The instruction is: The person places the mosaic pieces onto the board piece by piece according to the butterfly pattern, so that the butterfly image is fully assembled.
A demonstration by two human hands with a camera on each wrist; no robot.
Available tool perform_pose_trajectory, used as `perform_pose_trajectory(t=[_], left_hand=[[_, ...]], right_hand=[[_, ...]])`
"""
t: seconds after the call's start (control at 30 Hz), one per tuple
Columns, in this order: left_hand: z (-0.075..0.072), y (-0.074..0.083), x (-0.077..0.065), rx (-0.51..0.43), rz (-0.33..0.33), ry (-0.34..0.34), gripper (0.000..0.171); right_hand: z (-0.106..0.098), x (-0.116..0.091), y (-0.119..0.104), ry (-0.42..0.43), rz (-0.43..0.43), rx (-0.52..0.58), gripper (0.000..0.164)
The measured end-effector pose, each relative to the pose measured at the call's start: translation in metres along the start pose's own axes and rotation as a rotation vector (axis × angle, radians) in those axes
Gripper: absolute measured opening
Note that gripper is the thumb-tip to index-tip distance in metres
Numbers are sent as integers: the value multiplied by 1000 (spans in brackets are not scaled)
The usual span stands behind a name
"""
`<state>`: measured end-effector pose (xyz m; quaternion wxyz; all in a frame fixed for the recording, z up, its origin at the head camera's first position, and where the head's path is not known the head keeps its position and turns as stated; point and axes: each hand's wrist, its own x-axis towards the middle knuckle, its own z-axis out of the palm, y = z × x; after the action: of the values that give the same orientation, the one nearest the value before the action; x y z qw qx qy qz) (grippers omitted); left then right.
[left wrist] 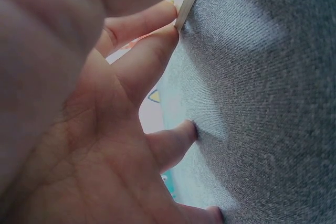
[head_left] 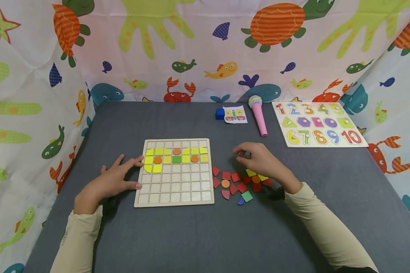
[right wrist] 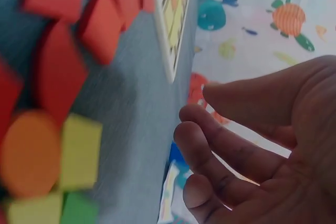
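Observation:
A wooden grid board (head_left: 175, 187) lies on the grey table, its upper rows partly filled with yellow pieces (head_left: 167, 159), orange circles (head_left: 158, 160) and a green square (head_left: 176, 159). My left hand (head_left: 106, 182) touches the board's left edge with thumb and fingertips; in the left wrist view, other fingers rest spread on the cloth. Just right of the board, my right hand (head_left: 263, 161) hovers above loose red pieces (head_left: 226, 175), a green square (head_left: 247, 196) and a blue piece (head_left: 240, 201). Its fingers are loosely bent, thumb apart, with nothing between them in the right wrist view.
Toward the back stand a blue cube (head_left: 220, 114) and a small pattern card (head_left: 235, 115). Beside them lies a pink toy microphone (head_left: 259, 115). A number and shape puzzle board (head_left: 295, 141) occupies the back right. Printed cloth (head_left: 198, 45) surrounds the table's back and sides.

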<state>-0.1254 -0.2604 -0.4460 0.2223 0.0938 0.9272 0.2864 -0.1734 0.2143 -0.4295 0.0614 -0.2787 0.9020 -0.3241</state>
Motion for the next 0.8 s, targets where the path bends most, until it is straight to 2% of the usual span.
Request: perform_pose_trajectory(t=[0.37,0.57,0.8], left_hand=[[-1,1,-1,-3,-7,4,91],[-1,1,-1,4,-16,0,95],[-1,1,0,10,7,5,88]], right_hand=[[-12,-31,25,-87,29,-33,23],[-13,-38,31,-101,29,-30,20],[-14,-42,36,-117,47,-33,22]])
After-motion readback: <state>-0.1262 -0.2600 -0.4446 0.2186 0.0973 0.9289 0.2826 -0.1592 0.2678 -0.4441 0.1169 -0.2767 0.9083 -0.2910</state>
